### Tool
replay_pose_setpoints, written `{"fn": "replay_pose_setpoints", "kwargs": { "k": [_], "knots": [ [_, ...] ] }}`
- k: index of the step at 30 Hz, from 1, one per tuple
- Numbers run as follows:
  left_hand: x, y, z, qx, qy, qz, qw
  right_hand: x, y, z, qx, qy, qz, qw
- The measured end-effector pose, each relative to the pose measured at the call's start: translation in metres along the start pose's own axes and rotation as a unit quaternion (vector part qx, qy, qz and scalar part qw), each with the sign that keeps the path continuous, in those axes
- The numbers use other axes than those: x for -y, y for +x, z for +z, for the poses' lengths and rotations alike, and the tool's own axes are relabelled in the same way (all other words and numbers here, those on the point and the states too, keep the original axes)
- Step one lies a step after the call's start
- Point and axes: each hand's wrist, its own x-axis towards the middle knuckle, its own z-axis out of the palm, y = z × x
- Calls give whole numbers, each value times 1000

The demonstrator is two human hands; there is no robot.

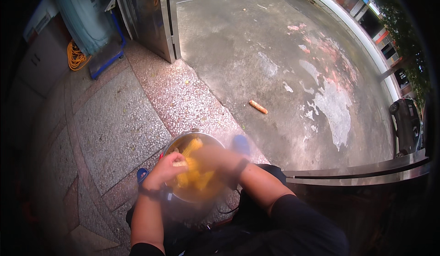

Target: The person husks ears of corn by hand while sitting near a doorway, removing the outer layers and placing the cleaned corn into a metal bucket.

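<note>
A round metal pot (213,138) stands between my feet on the terrazzo floor, with yellow corn cobs (192,146) in it. My left hand (168,168) is over the pot's left side, its fingers and thumb around a pale corn cob (180,164). My right hand (215,158) reaches over the right half of the pot, above the corn. A blur across the picture hides its fingers and whatever they may hold. Some of the pot's contents lie hidden under both hands.
Blue slippers (142,175) are on my feet. An orange-brown cylinder (258,107) lies on the concrete outside. Beyond the floor are a metal door (151,19), a blue platform scale (107,61) and coiled orange cable (76,57). A dark car (408,127) is parked at far right.
</note>
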Motion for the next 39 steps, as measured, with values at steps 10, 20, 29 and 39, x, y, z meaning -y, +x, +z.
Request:
{"fn": "replay_pose_setpoints", "kwargs": {
  "k": [10, 20, 29, 39],
  "knots": [
    [0, -3, -2, 9, -52, 5, 999, 5, 2, 2, -27, -34, -9, 999],
    [-16, -13, -7, 8, -74, -29, 997, 26, -2, -16, 3, -50, 21, 999],
    [-9, -6, 0, 3, -49, -11, 999, 22, -11, -12, 5, -19, 27, 999],
    [25, 5, -2, 8, -12, 41, 999, 31, -12, -16, 37, 14, 42, 998]
  ]
}}
